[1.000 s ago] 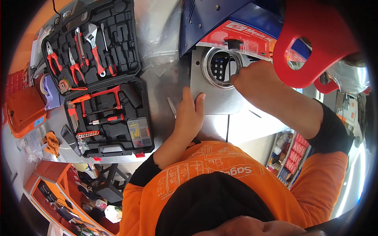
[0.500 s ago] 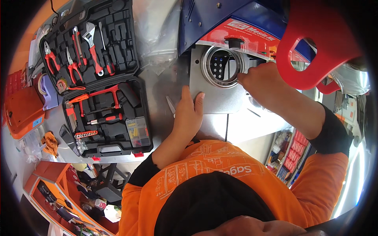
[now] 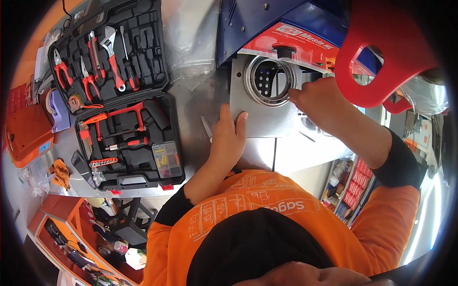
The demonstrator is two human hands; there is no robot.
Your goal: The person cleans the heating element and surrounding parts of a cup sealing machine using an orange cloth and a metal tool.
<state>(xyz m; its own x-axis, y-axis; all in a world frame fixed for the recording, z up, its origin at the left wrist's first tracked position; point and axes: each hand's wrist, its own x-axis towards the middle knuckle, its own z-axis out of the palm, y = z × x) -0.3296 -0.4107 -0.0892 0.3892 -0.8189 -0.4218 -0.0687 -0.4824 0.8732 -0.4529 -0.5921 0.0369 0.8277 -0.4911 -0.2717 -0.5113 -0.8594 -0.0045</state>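
A flat metal plate (image 3: 260, 126) with a round steel collar (image 3: 252, 91) lies in front of a blue and red machine (image 3: 305, 45). Inside the collar's opening a perforated metal piece (image 3: 263, 86) shows. My left hand (image 3: 228, 133) grips the plate's left edge, thumb on top and fingers along the side. My right hand (image 3: 317, 100) is closed at the collar's right side, fingertips by its rim; whatever is in its fingers is hidden. Beside my left hand lies a pointed metal blade, perhaps scissors (image 3: 206, 127), partly covered by that hand.
An open black tool case (image 3: 136, 178) with pliers, wrenches and a hacksaw lies on the left of the metal table (image 3: 195, 107). A large red handle-like part (image 3: 355, 90) hangs close at the upper right. Clear plastic sheeting (image 3: 188, 38) lies behind. Orange shelving (image 3: 62, 209) stands lower left.
My right forearm and elbow have shifted slightly to the left. Both hands keep their places at the plate and collar.
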